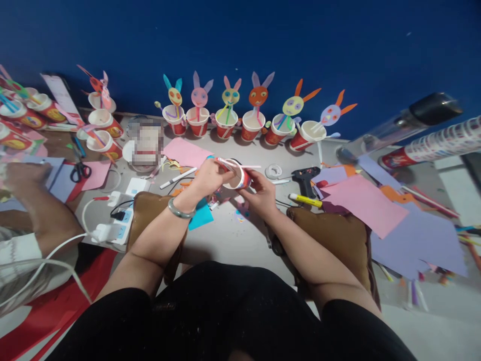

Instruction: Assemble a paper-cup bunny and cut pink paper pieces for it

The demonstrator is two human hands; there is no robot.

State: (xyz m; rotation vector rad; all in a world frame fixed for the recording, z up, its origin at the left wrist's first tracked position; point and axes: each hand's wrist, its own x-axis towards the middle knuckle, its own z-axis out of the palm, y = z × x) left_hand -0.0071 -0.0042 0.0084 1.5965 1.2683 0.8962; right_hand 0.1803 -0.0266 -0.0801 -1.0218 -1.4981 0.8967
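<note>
My left hand point(210, 176) and my right hand point(262, 193) together hold a small red and white paper cup point(238, 178) tipped on its side, mouth toward me. The left fingers pinch a thin white straw point(240, 166) laid across the cup's rim. The right hand cups the base from the right. A grey bangle point(179, 210) sits on my left wrist. Just past my hands lie a white marker point(178, 178), a pink paper sheet point(187, 152) and a cyan paper piece point(201, 214).
Several finished cups with paper bunny faces point(230, 114) line the blue wall. A black glue gun point(305, 179), yellow marker point(305, 200), and pink and purple sheets point(379, 210) lie right. Left are a power strip point(118, 226), scissors point(80, 171), and another person's arm point(35, 200).
</note>
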